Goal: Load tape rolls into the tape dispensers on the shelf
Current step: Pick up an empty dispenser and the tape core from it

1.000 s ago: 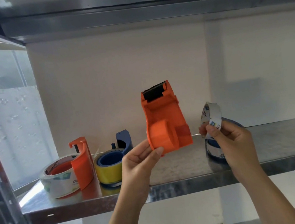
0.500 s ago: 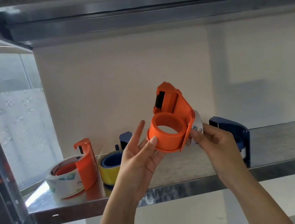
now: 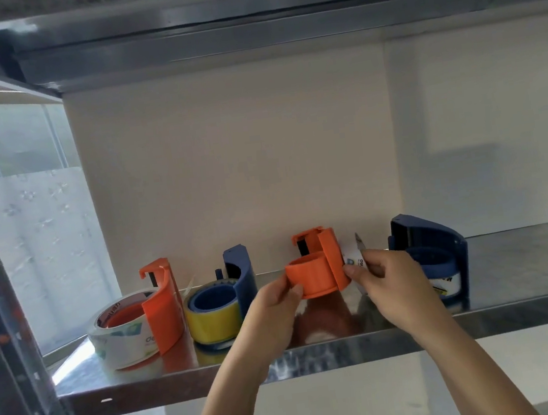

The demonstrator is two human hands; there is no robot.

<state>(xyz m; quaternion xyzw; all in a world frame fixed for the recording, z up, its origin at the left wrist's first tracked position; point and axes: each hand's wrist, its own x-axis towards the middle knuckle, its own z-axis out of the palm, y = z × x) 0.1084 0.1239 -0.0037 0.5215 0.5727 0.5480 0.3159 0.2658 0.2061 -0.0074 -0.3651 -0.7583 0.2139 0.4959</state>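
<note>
Orange dispenser: I hold it (image 3: 319, 265) between my two hands just over the steel shelf (image 3: 318, 353); bright orange plastic, its round hub facing my left hand, its flat side plate upright toward my right, a dark slot at the top back.
Left hand: my left hand (image 3: 274, 305) has its fingers (image 3: 295, 291) pinched on the rim of the orange hub.
Right hand: my right hand (image 3: 383, 278) presses at the side plate, and its fingers (image 3: 352, 270) grip a white printed tape roll (image 3: 355, 259) that sits right against the far side of that plate; most of the roll is hidden.
Left of my fingers: a blue dispenser (image 3: 241, 276) with a yellow tape roll (image 3: 211, 313) on its blue hub, just beside my left hand; further left, touching it, a second orange dispenser (image 3: 164, 307) carrying a white printed roll (image 3: 119, 333).
Right of my fingers: another blue dispenser (image 3: 436, 249), just behind my right hand, with a roll on its hub, white with print at the bottom.
Shelf: polished metal, mirroring the orange and yellow plastic; a dull front lip; another steel shelf (image 3: 242, 14) overhead.
Room: a plain pale wall (image 3: 243, 163) behind the shelf, a dark metal upright (image 3: 6, 343) at far left, a frosted patterned window pane (image 3: 39, 243) past it.
</note>
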